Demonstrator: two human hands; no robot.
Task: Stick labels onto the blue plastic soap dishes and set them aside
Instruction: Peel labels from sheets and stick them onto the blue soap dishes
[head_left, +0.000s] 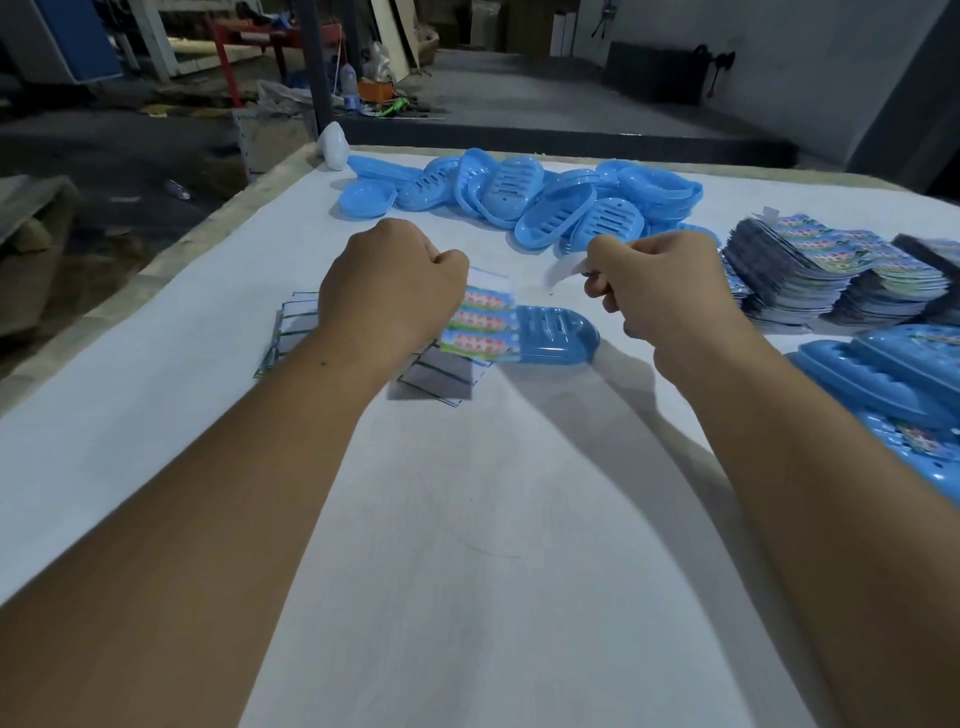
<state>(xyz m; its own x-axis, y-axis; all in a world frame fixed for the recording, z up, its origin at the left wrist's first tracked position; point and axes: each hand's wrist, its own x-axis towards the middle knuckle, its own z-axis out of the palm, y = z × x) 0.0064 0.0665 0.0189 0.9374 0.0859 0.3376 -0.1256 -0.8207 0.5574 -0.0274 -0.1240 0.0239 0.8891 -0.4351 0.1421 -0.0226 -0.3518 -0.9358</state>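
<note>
Labelling underway: labelled soap dishes (883, 374) at table's (467, 519) right edge, unlabelled heap (519, 197) at far edge; left hand (389, 280) grips label sheet (480, 325) beside mid-table dish (558, 335), right hand (660, 280) pinches white strip (566, 267).

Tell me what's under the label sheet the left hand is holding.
The label sheet overlaps the near end of a blue soap dish, gripped by the left hand. Spent backing sheets lie below on the table. The sheet hides the dish's covered end.

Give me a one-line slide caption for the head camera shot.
Left hand grips a label sheet over a blue soap dish while the right hand pinches a white strip.
</note>
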